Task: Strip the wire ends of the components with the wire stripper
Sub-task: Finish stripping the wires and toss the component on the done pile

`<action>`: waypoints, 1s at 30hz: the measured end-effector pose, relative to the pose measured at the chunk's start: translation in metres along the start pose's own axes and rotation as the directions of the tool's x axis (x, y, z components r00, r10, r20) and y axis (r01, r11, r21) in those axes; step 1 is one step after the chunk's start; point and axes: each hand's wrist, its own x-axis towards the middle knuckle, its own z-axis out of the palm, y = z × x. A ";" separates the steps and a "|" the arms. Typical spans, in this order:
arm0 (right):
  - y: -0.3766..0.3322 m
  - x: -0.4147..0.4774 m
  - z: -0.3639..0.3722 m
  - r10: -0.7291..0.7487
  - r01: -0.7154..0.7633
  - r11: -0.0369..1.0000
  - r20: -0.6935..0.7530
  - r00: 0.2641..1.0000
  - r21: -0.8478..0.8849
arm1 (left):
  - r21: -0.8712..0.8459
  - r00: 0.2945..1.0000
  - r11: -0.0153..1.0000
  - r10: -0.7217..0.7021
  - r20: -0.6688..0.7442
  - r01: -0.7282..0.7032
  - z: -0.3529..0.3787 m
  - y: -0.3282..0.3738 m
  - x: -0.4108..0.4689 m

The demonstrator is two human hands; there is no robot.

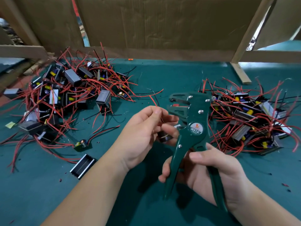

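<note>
Right hand (211, 167) is gripping the green wire stripper (193, 126) by both handles, fingers curling round the left handle and thumb lying across the top. The handles are standing apart, and the jaws are gaping and pointing left. Left hand (143, 132) is pinching a red wire (154, 101) between thumb and forefinger, just beside the jaws and not seated in them. Its lower fingers are curling round a small dark component (164, 137).

Below, a green mat (48, 193) is covering the bench. 2 heaps of wired components are lying on it: left pile (70, 90) and right pile (249, 116). 1 loose circuit board (81, 144) and 1 aluminium casing (83, 165) are lying near the left pile. A cardboard panel (154, 22) and a wooden frame (241, 70) are closing off the back.
</note>
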 end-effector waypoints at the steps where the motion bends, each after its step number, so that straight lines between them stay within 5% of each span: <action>1: -0.002 0.000 -0.001 -0.028 0.028 1.000 -0.029 0.999 0.002 | 0.110 0.999 0.994 0.008 -0.047 -0.003 -0.003 -0.002 0.002; 3: -0.006 -0.001 -0.004 -0.079 0.079 0.997 -0.084 0.993 -0.008 | 0.323 0.984 0.946 0.077 -0.162 -0.020 -0.011 0.000 0.006; 7: -0.020 -0.007 -0.010 -0.160 0.160 0.987 -0.123 0.979 -0.005 | 0.450 0.918 0.891 0.225 -0.326 -0.059 -0.032 0.016 0.012; 10: -0.031 -0.010 -0.015 -0.261 0.262 0.965 -0.186 0.947 -0.020 | 0.576 0.807 0.813 0.394 -0.440 -0.082 -0.050 0.028 0.013; 13: -0.036 -0.011 -0.018 -0.395 0.367 0.919 -0.294 0.870 -0.146 | 0.793 0.664 0.609 0.598 -0.449 -0.012 -0.069 0.036 0.011; 16: -0.033 -0.010 -0.017 -0.417 0.383 0.909 -0.334 0.845 -0.167 | 0.904 0.580 0.366 0.695 -0.424 0.222 -0.085 0.037 0.009; 20: -0.027 -0.009 -0.013 -0.342 0.319 0.940 -0.380 0.859 -0.124 | 0.844 0.645 0.225 0.559 -0.521 0.487 -0.087 0.037 0.008; 24: -0.027 -0.011 -0.014 -0.296 0.279 0.955 -0.338 0.893 -0.099 | 0.850 0.647 0.113 0.599 -0.471 0.514 -0.092 0.036 0.005; 30: -0.032 -0.011 -0.019 -0.267 0.259 0.964 -0.186 0.946 -0.066 | 0.847 0.633 0.201 0.585 -0.507 0.492 -0.097 0.038 0.008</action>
